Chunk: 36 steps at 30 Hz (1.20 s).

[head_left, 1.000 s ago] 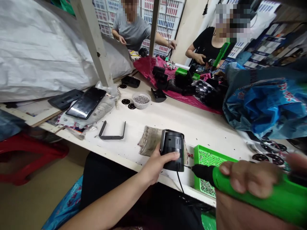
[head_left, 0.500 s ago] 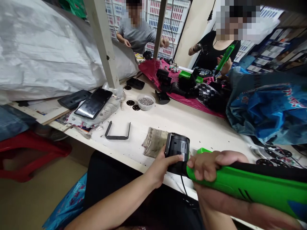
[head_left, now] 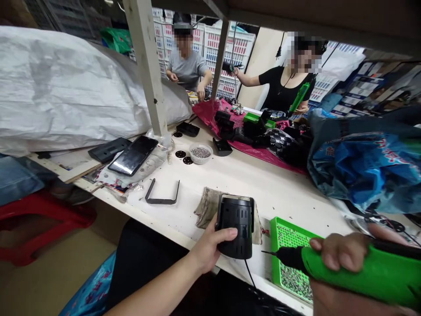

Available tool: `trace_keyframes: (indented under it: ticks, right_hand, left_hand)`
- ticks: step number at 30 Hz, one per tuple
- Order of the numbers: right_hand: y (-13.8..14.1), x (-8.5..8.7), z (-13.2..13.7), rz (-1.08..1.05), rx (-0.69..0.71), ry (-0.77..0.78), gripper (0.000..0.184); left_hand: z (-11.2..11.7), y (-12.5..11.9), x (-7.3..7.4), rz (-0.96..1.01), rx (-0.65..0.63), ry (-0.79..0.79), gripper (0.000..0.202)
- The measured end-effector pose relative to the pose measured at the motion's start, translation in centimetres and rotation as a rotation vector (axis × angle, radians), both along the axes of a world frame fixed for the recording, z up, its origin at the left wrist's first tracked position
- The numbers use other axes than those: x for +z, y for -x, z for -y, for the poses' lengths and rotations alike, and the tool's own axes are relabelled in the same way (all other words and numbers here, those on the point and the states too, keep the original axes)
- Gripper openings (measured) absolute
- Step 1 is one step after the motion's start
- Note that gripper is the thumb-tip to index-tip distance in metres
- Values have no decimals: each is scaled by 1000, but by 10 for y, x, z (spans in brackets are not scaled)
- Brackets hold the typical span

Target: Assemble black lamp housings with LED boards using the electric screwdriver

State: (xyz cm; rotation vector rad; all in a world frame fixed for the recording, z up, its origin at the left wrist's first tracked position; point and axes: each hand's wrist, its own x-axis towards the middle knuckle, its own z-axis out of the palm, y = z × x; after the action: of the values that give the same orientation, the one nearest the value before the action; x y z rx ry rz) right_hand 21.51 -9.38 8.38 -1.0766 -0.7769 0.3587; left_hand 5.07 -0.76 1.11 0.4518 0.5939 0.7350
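White workbench point(head_left: 289, 193), worn rag point(head_left: 207, 208) on it. Left hand point(head_left: 208, 250) has fingers clamped round a black slotted housing point(head_left: 235, 232) just in front of the rag. Right hand point(head_left: 338, 252) has fingers wrapped on a green electric screwdriver point(head_left: 371, 272), its bit point(head_left: 268, 252) just beside the housing, above a green basket point(head_left: 283, 228) of screws.

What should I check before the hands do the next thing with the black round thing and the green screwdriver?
Left hand grips the black housing: ok.
Right hand holds the green electric screwdriver: ok.
Screwdriver bit lined up with a hole in the housing: cannot tell.
Black cord hanging clear of the hands: ok.
Green basket of small metal pieces within reach of the right hand: ok.
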Motion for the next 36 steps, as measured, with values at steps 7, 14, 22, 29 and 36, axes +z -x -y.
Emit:
trace_keyframes:
  ticks: [7, 14, 22, 29, 36]
  right_hand:
    - [2, 6, -19, -22, -22, 126, 54]
    - [-12, -21, -23, 115, -13, 238, 46]
    - [-16, -38, -20, 87, -5, 391, 47]
    - [-16, -45, -6, 86, 21, 380, 46]
    - [-20, -49, 8, 59, 27, 349, 53]
  left_hand:
    - [2, 0, -4, 57, -12, -62, 52]
    - [0, 10, -20, 261, -139, -95, 49]
    - [-11, 22, -15, 740, -252, 267, 75]
    - [-5, 28, -11, 662, -154, 309, 79]
    - [15, 56, -12, 347, 7, -42, 68]
